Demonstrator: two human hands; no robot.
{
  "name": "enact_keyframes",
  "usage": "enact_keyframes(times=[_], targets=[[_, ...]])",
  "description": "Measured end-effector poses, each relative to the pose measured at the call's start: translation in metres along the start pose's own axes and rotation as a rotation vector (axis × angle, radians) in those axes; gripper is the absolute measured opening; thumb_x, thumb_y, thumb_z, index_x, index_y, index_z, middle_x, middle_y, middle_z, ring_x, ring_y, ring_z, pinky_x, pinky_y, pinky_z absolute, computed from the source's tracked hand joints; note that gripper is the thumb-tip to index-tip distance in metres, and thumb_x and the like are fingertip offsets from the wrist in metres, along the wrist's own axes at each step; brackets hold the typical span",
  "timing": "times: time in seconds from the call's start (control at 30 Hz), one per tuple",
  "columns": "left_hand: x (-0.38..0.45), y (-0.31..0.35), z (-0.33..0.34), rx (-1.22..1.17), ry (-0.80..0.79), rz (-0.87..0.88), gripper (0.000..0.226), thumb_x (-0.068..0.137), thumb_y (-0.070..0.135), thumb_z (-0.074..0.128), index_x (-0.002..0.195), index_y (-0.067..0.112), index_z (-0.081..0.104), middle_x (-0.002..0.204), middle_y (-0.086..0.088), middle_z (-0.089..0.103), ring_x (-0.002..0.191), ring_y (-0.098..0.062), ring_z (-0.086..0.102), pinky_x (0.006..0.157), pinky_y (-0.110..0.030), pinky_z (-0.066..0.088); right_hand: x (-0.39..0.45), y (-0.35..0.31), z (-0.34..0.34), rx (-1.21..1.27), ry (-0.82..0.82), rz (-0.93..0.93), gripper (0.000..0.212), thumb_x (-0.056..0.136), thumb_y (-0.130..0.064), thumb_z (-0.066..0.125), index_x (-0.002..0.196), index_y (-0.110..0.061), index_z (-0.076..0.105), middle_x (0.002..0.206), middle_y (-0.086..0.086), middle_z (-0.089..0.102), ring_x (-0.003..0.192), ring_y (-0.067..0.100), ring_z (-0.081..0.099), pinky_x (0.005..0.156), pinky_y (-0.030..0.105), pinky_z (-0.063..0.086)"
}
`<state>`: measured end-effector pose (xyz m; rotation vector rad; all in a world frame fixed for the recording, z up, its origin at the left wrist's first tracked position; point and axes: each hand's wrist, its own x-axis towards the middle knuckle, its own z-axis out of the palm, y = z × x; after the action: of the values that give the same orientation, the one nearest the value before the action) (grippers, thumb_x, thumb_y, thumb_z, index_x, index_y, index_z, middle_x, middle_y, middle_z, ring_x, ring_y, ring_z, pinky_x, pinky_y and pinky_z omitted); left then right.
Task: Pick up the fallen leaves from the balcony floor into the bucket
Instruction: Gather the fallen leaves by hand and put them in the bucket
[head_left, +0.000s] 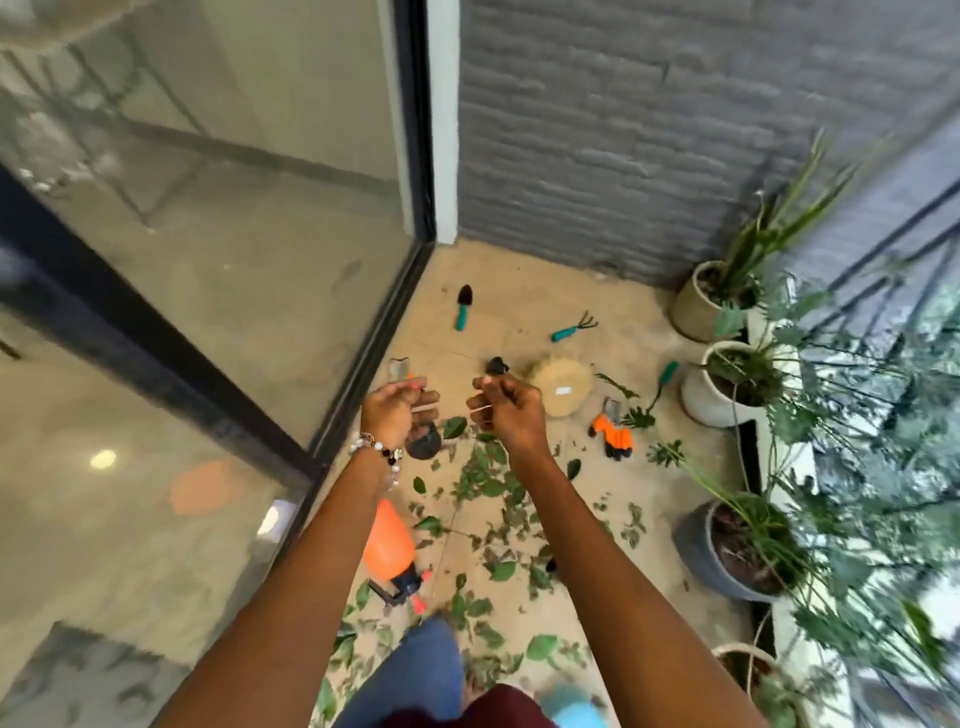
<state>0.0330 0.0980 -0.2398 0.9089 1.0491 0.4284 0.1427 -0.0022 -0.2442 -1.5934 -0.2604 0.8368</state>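
— Leaves (488, 483) scattered green over the balcony floor (519, 291), below and behind both grips. No bucket in sight.
— Left hand (396, 410), beaded bracelet (378, 453) at the wrist?
— Raised, fingers curled in; grip narrow, contents impossible to tell.
— Right hand (506, 410)?
— Just beside the left, apart, fingers curled too; holding anything or not, cannot tell.
— Elsewhere?
— Orange spray bottle (389, 540) under the left forearm; orange gloves (613, 434) right of the right grip; teal trowel (462, 306) and hand rake (574, 326) beyond both.
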Motion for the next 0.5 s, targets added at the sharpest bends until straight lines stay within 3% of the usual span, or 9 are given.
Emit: enact_keyframes(times=[0.17, 0.27, 0.37, 0.5], targets=[[0.054, -0.006, 0.037, 0.102, -0.034, -0.038, 0.021, 0.100, 0.008, 0.044, 0.089, 0.013, 0.060, 0.065, -0.001, 0.069, 0.043, -0.008, 0.063, 0.038, -0.015, 0.038, 0.035, 0.012, -0.040, 0.012, 0.149, 0.049, 0.026, 0.099, -0.015, 0.053, 0.099, 0.008, 0.065, 0.068, 0.014, 0.062, 0.048, 0.011, 0.057, 0.046, 0.020, 0.044], [0.088, -0.013, 0.052, 0.101, -0.058, -0.070, 0.017, 0.101, 0.009, 0.046, 0.094, 0.011, 0.061, 0.073, -0.005, 0.070, 0.048, -0.010, 0.065, 0.042, -0.017, 0.042, 0.062, 0.031, -0.060, -0.043, 0.215, 0.083, 0.025, 0.098, -0.020, 0.056, 0.092, 0.002, 0.067, 0.074, 0.014, 0.066, 0.061, 0.021, 0.059, 0.054, 0.028, 0.047], [0.122, -0.025, 0.053, 0.050, -0.099, -0.139, 0.014, 0.101, 0.010, 0.045, 0.103, 0.005, 0.058, 0.063, 0.000, 0.071, 0.049, -0.012, 0.067, 0.040, -0.016, 0.044, 0.088, 0.059, -0.074, -0.126, 0.226, 0.139, 0.022, 0.097, -0.025, 0.057, 0.081, -0.015, 0.069, 0.076, 0.013, 0.072, 0.067, 0.025, 0.067, 0.062, 0.036, 0.051], [0.177, -0.057, 0.053, 0.107, -0.022, -0.179, 0.020, 0.102, 0.012, 0.045, 0.114, 0.004, 0.059, 0.063, 0.003, 0.072, 0.050, -0.010, 0.067, 0.044, -0.018, 0.044, 0.135, 0.098, -0.086, -0.176, 0.192, 0.234, 0.020, 0.097, -0.021, 0.057, 0.081, -0.013, 0.067, 0.077, 0.011, 0.072, 0.065, 0.021, 0.065, 0.061, 0.036, 0.052]])
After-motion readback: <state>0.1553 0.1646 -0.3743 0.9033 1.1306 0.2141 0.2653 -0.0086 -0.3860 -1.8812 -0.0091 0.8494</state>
